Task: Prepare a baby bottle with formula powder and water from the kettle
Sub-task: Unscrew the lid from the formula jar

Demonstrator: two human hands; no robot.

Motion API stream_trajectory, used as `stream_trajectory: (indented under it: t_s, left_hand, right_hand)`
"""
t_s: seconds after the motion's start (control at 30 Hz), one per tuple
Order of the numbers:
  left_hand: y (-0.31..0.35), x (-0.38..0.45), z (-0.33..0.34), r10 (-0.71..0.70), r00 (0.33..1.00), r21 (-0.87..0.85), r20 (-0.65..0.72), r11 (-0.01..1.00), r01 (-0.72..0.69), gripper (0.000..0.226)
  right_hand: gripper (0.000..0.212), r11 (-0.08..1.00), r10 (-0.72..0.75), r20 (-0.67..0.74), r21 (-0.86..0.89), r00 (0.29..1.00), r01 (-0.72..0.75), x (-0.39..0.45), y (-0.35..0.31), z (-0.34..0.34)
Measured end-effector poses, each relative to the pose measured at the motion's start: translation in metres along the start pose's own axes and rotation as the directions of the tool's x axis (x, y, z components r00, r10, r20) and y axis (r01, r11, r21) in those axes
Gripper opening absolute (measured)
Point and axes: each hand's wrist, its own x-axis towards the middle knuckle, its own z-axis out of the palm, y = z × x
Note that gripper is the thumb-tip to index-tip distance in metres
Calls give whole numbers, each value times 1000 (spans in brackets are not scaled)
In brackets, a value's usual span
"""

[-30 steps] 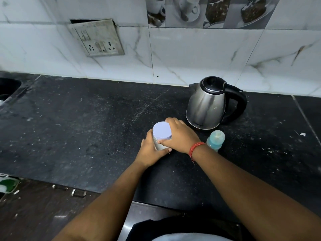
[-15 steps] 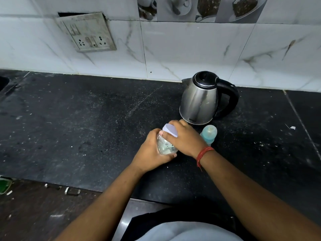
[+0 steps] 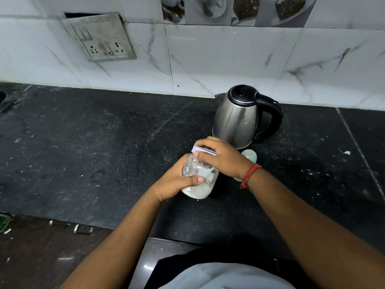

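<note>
Here the left hand (image 3: pixel 177 182) clamps the tilted jar (image 3: pixel 199 176) above the tabletop (image 3: pixel 83 142); the right hand (image 3: pixel 223 159) grips its lid (image 3: pixel 203 150).

We see the jar (image 3: pixel 198 180) now tipped over, its pale lid (image 3: pixel 203 150) pointing away toward the kettle (image 3: pixel 235 119), where 1 second ago it stood upright on the table (image 3: pixel 104 142). The left hand (image 3: pixel 177 180) has wrapped further around the clear body, exposing white powder, and the right hand (image 3: pixel 227 159) has closed over the lid's rim.
</note>
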Motion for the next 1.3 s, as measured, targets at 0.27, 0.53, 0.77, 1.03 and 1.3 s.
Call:
stream_trajectory:
  t_s: [0.27, 0.53, 0.77, 1.03, 1.3]
  left_hand:
    - [12, -3, -15, -148, 965, -244, 215, 949, 200, 97]
    - [3, -5, -29, -92, 985, -300, 146, 944, 133, 99]
    - [-17, 2, -45, 2, 973, -15, -231, 1000, -6, 100]
    - [-45, 3, -66, 35, 905, 97, -423, 995, 7, 90]
    - [-54, 0, -72, 42, 912, 154, -408, 988, 23, 91]
  right_hand:
    - [44, 963, -108, 117, 258, 987, 75, 2, -7, -9]
    - [43, 915, -92, -3, 394, 996, 85, 6, -8, -6]
    - [52, 940, 154, -222, 334, 963, -73, 13, 12, 23]
    - [83, 904, 251, -161, -314, 954, -291, 19, 51, 67]
    - [85, 798, 234, -85, -552, 968, -241, 25, 66, 81]
